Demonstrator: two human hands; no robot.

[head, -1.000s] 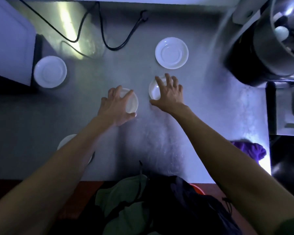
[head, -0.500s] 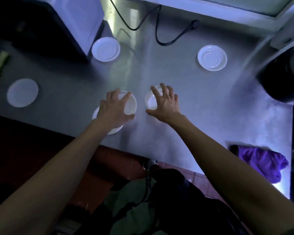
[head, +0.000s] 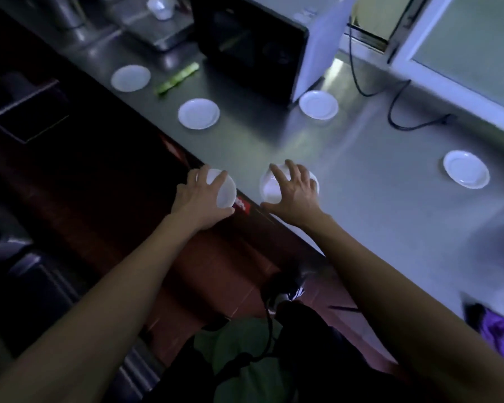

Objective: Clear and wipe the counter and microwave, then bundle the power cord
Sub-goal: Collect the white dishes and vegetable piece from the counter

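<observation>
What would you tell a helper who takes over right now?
Left hand grips a small white dish over the counter's edge. Right hand grips another dish on the counter.
Four saucers remain.
Green strip lies before the microwave.
Purple cloth waits at right.
Power cord lies loose.
Left: clearing, wiping, bundling.

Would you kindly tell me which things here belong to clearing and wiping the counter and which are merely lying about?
Belongs to the job:
- two small white bowls, one gripped by the left hand, one by the right hand
- four white round saucers, e.g.
- grey steel counter
- black microwave
- black power cord
- purple cloth

Lying about:
- white cup at far left
</observation>
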